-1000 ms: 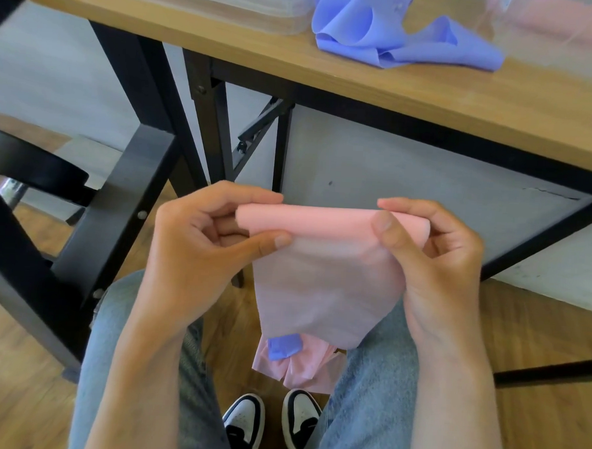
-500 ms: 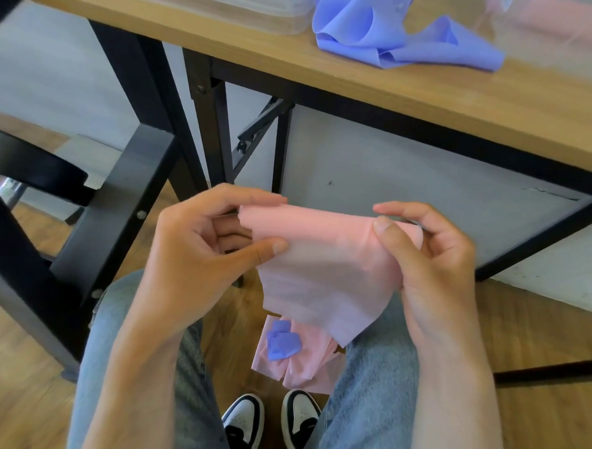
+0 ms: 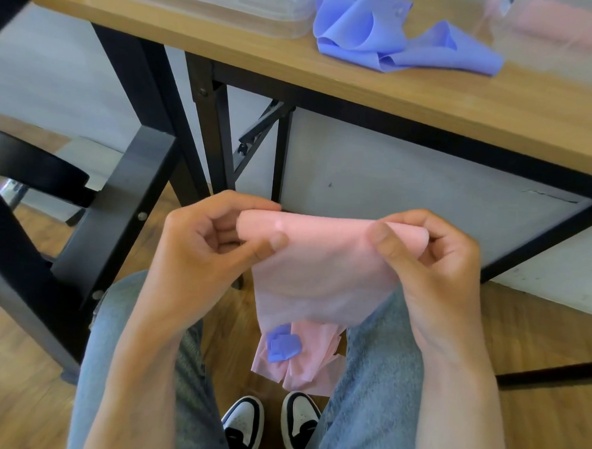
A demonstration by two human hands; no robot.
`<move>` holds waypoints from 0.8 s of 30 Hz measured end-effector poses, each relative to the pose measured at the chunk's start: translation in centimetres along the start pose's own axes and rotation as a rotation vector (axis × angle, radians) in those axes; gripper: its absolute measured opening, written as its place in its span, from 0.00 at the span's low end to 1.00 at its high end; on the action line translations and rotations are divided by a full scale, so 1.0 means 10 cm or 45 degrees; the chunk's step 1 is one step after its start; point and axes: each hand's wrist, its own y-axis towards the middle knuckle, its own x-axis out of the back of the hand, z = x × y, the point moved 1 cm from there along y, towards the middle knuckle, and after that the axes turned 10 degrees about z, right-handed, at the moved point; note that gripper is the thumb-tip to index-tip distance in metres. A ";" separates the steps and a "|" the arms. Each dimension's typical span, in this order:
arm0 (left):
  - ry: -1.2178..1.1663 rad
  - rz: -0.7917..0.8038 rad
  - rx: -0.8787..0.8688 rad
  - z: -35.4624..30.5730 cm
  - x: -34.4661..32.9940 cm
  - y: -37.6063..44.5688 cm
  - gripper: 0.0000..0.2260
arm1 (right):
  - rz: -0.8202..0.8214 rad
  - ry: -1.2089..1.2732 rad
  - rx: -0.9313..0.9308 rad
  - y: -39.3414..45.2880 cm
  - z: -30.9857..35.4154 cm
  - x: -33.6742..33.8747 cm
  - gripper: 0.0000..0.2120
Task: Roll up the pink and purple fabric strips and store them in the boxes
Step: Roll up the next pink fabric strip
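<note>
Rolling pink strip point(image 3: 323, 260) in the air over the lap, near side of the table point(image 3: 431, 104). Roll axis running left to right, level between the two hands, so next turn depending on both thumbs pushing the same way across that axis. Left hand point(image 3: 204, 250) pinching the left end of the roll, thumb on the near face, fingers curled over the far side. Right hand point(image 3: 433, 262) pinching the right end the same way, thumb pressing the near face. Both hands about equally close to the roll, one at each end. Unrolled tail hanging straight down from the roll, toward the floor between the knees, bunching in a heap near the shoes point(image 3: 270, 425); small purple piece point(image 3: 283, 345) lying on that heap. Purple strip point(image 3: 393, 40) lying crumpled on the far tabletop, well apart from the hands. Clear boxes point(image 3: 196, 2) sitting on the far table, left and right of the purple strip; something pink inside the right one, blurred. Judging roll barely started, much tail left.
</note>
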 end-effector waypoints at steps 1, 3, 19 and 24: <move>-0.012 0.022 -0.013 -0.01 0.00 0.00 0.15 | -0.028 0.003 0.003 0.00 -0.01 -0.01 0.07; -0.001 0.023 -0.030 0.00 0.00 -0.01 0.15 | -0.042 -0.004 0.005 0.01 -0.01 -0.02 0.07; 0.003 0.079 -0.065 0.00 0.01 -0.01 0.14 | -0.097 0.057 -0.093 0.02 -0.01 -0.04 0.06; 0.071 -0.022 -0.053 0.00 0.02 0.00 0.12 | 0.111 0.098 -0.125 -0.01 0.00 0.00 0.15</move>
